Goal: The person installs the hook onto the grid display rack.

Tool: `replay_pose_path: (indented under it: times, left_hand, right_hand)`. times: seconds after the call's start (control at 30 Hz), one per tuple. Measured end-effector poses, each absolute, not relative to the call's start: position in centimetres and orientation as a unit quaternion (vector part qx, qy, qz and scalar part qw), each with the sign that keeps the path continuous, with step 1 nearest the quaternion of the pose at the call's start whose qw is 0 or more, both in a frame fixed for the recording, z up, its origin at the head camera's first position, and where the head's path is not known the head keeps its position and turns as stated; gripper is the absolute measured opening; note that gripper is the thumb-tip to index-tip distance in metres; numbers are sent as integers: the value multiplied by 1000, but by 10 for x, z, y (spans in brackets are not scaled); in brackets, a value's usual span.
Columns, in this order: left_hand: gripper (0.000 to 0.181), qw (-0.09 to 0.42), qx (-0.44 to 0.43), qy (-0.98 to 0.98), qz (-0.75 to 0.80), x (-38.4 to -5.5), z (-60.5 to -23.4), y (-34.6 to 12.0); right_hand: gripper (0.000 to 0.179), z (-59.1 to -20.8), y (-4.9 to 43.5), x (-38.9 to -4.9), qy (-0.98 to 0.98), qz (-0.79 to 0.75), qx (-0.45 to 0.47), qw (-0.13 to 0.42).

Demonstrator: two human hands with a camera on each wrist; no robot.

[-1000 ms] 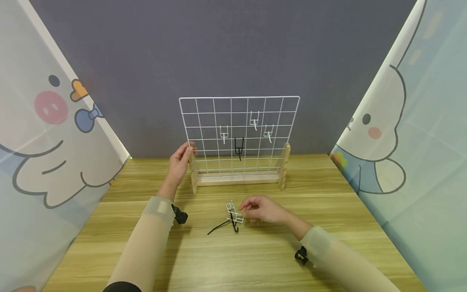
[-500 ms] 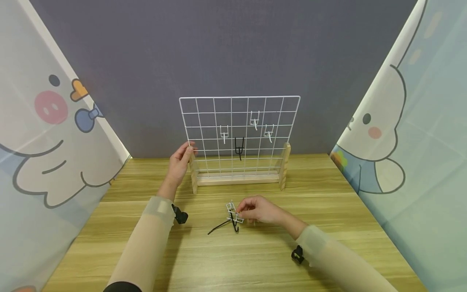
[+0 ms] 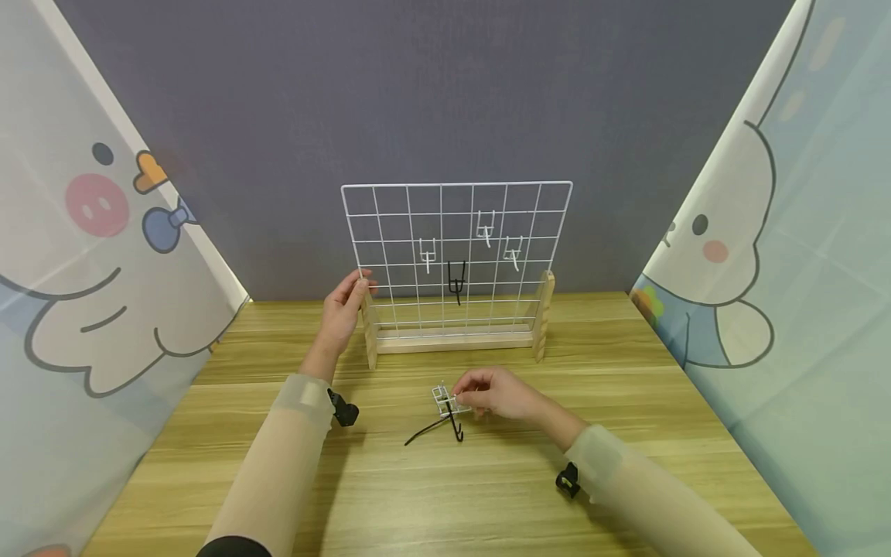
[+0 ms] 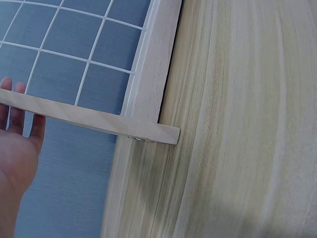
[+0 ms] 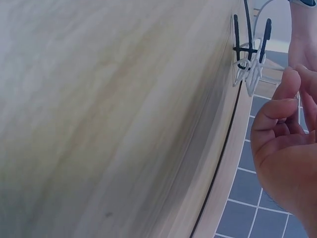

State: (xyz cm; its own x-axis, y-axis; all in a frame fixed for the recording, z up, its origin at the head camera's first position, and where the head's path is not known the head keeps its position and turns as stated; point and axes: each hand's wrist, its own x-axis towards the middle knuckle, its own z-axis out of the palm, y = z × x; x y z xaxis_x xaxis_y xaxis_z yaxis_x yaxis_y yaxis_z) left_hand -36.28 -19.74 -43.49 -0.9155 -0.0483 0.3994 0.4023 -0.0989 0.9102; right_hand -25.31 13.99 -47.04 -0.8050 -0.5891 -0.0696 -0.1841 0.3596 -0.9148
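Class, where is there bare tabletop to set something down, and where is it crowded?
Bare table shows right of the grid rack, left of the left hand, and nearest the viewer, between the left sleeve and right sleeve. Crowded: the middle, where loose hooks lie bunched in front of the grid rack, at the right hand.

Your left arm (image 3: 274, 456) reaches forward, left hand (image 3: 342, 307) raised, thumb (image 3: 360, 287) opposite fingers (image 4: 18, 117). Your right arm (image 3: 654, 491) angles inward; right hand (image 3: 503, 396) lower, fingers curled, pinching.
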Motion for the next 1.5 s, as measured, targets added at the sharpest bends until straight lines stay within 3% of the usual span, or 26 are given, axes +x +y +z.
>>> replay_pose_path:
  times: [0.27, 0.5, 0.9, 1.27, 1.5]
  left_hand:
    - [44, 154, -136, -658, -725, -365, -435, -197]
    - [43, 152, -135, -663, -721, -365, -436, -198]
    - [30, 161, -132, -648, -733, -366, -437, -198]
    - [23, 167, -139, -644, -733, -366, -438, -198]
    - [33, 167, -141, -645, -732, -366, -438, -197]
  right_hand:
    - [18, -471, 153, -258, 807, -513, -225, 188]
    - [22, -469, 168, -265, 832, -488, -222, 145]
    - [23, -470, 178, -275, 846, -493, -168, 116]
    - [25, -474, 175, -278, 847, -486, -183, 116]
    - [21, -476, 173, -278, 849, -481, -189, 108]
